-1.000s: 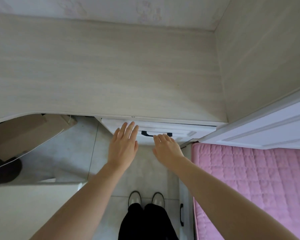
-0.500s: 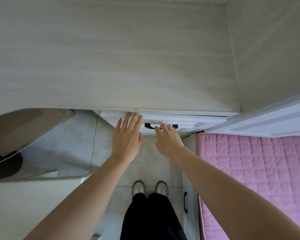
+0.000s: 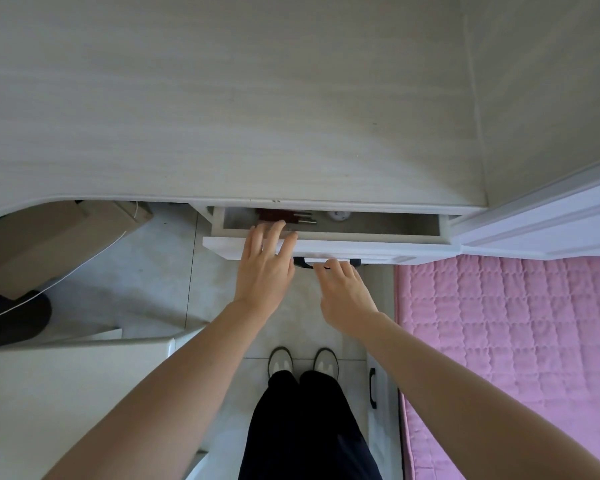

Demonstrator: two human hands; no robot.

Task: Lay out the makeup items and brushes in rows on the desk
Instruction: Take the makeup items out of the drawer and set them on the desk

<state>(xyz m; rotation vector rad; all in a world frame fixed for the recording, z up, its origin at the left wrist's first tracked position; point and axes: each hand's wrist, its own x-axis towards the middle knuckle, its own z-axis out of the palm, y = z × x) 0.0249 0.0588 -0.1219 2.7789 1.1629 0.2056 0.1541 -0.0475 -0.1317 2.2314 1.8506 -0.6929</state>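
A white drawer (image 3: 378,249) under the pale wooden desk (image 3: 222,116) stands pulled out a little. Inside lie dark red brushes with silver ferrules (image 3: 284,216) and a small white round item (image 3: 340,215); the rest of the drawer is hidden under the desk. My left hand (image 3: 265,268) reaches over the drawer front with straight, spread fingers, its fingertips near the brushes. My right hand (image 3: 343,296) has its fingers curled round the black drawer handle (image 3: 300,262).
A pink quilted bed (image 3: 506,358) lies at the right beside a white panel (image 3: 551,223). A cardboard box (image 3: 49,244) sits under the desk at the left. A white surface (image 3: 66,393) stands at the lower left. My feet (image 3: 302,362) stand on the tiled floor.
The drawer, closed before, has slid out toward me with my right hand on its handle. My left hand has moved from the drawer front over its edge into the opening.
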